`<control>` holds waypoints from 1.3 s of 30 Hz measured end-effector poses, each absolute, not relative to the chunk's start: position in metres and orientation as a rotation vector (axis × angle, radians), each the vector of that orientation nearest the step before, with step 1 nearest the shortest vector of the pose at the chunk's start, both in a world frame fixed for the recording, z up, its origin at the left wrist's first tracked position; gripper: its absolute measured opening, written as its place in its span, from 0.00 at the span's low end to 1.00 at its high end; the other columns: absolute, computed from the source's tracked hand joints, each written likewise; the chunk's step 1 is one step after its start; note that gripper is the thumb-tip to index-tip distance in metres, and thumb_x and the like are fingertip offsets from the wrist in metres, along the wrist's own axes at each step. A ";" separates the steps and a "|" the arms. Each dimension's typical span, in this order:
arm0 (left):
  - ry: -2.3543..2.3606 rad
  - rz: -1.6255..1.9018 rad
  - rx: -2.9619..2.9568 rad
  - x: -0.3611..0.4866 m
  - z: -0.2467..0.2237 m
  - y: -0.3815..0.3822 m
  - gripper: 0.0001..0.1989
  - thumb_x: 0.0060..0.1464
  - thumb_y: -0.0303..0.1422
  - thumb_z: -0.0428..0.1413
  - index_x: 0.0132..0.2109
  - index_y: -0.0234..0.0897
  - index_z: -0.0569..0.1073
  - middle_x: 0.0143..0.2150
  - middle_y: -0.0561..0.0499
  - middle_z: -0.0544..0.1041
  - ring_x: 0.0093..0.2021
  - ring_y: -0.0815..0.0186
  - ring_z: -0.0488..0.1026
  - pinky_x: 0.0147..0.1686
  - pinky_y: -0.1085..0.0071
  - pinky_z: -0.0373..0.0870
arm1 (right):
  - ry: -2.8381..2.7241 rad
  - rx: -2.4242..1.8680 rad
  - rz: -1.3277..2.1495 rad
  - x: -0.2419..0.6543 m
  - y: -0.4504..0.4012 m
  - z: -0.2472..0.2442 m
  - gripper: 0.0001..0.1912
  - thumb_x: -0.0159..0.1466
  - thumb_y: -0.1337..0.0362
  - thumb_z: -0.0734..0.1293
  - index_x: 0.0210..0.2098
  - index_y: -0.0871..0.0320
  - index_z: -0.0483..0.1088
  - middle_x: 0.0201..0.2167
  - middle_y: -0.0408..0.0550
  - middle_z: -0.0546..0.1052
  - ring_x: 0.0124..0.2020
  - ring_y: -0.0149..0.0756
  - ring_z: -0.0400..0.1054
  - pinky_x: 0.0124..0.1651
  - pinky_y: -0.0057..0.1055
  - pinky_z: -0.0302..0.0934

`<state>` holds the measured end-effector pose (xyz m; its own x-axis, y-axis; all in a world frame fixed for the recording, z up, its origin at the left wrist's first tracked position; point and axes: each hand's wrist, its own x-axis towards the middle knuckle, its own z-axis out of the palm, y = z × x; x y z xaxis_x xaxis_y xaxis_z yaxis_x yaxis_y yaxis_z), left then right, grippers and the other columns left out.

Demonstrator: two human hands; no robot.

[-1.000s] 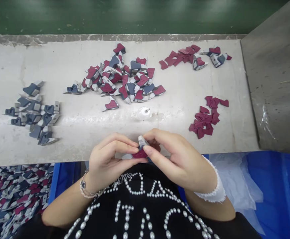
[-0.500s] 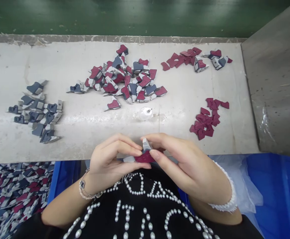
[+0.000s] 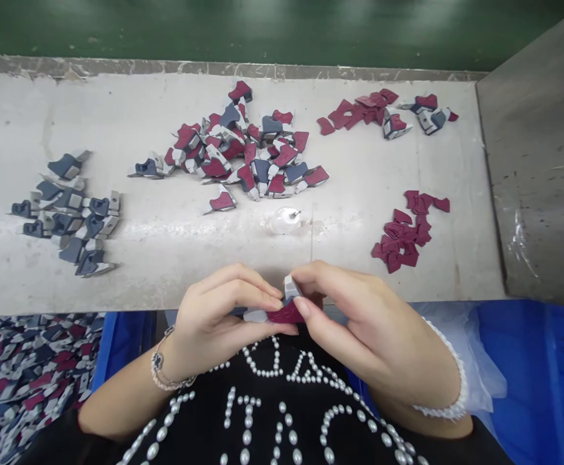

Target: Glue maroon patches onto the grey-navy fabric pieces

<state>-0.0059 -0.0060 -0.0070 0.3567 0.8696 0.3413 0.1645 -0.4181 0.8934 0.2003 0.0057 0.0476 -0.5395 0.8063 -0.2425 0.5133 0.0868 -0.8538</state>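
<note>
Between both hands, just off the table's near edge, is a small plastic part [image 3: 284, 313] with a maroon face, a grey-blue body and light grey ends. My left hand [image 3: 226, 307] pinches its left side, thumb below and fingers above. From the right, my right hand [image 3: 349, 316] grips it with the thumb on the maroon face and the index finger by the upright grey end. My fingers cover much of the part. Beyond the hands lies a heap of similar maroon, grey and blue parts [image 3: 243, 148].
Blue-grey parts without maroon faces [image 3: 71, 216] lie at left. Loose maroon pieces [image 3: 400, 236] lie at right, with more maroon pieces [image 3: 359, 110] behind. A metal panel [image 3: 538, 155] bounds the right. A blue bin [image 3: 124, 339] and many parts [image 3: 30, 381] sit below left.
Both hands and the held part have shifted slightly right. My right thumb still presses on the maroon face, and the grip looks much the same.
</note>
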 end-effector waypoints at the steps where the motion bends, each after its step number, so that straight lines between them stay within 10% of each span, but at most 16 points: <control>1: 0.916 1.105 1.827 -0.006 -0.007 -0.006 0.14 0.46 0.30 0.71 0.39 0.38 0.75 0.35 0.51 0.79 0.32 0.67 0.79 0.31 0.72 0.81 | -2.081 -1.330 1.422 0.199 0.006 0.047 0.05 0.70 0.68 0.59 0.40 0.58 0.67 0.26 0.40 0.71 0.25 0.30 0.64 0.29 0.30 0.57; 19: 1.136 1.115 1.655 -0.002 -0.023 -0.008 0.18 0.51 0.24 0.67 0.48 0.39 0.74 0.43 0.51 0.79 0.43 0.67 0.78 0.44 0.71 0.78 | -2.041 -1.279 1.293 0.192 0.002 0.030 0.14 0.72 0.70 0.59 0.56 0.57 0.63 0.45 0.46 0.75 0.44 0.35 0.70 0.48 0.34 0.65; 26: 1.166 0.925 1.800 -0.007 -0.007 -0.006 0.07 0.52 0.27 0.65 0.34 0.37 0.74 0.28 0.55 0.78 0.27 0.71 0.74 0.27 0.74 0.70 | -2.226 -1.200 1.188 0.191 -0.005 0.037 0.18 0.69 0.77 0.59 0.57 0.62 0.65 0.46 0.49 0.76 0.47 0.37 0.68 0.48 0.35 0.66; 39: 1.112 0.647 1.299 -0.004 -0.011 -0.005 0.09 0.49 0.35 0.68 0.33 0.36 0.77 0.28 0.53 0.79 0.29 0.68 0.73 0.29 0.73 0.70 | -2.345 -1.040 1.297 0.205 0.010 0.038 0.25 0.69 0.77 0.59 0.63 0.55 0.63 0.47 0.49 0.75 0.46 0.39 0.67 0.48 0.37 0.67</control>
<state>-0.0036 -0.0050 -0.0114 0.3788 0.8845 -0.2722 0.1996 0.2091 0.9573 0.2045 0.0099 0.0378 -0.7075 0.6988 -0.1056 0.4608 0.3429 -0.8186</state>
